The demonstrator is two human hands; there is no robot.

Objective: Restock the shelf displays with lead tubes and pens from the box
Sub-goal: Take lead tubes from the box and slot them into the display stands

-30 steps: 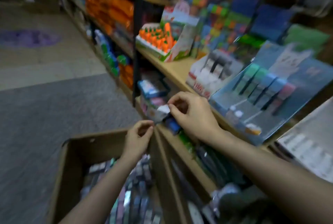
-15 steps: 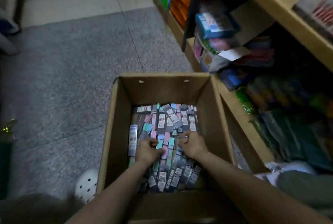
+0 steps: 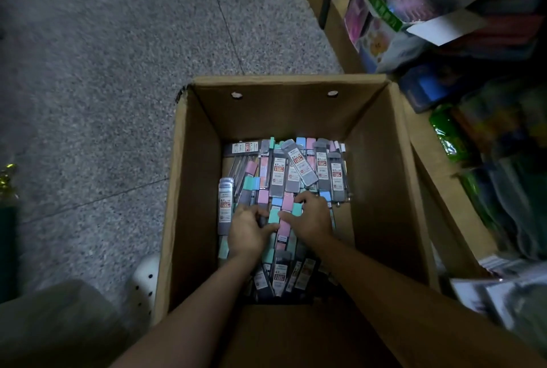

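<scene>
Both forearms are bare from the near edge of the view to the wrists, with no sleeve showing on either. The left hand and the right hand wear no gloves, and no watch or bracelet shows at the wrists. At lower left a knee is covered in greyish-green cloth. Just beside it sits a white clog-style shoe with round ventilation holes across its rounded top.

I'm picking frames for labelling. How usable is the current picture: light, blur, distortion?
Head view: dim light, with the shelf goods in murk and blurred; lead tubes in the cardboard box stay sharp, labels partly legible; wide-angle bending at the edges.
</scene>
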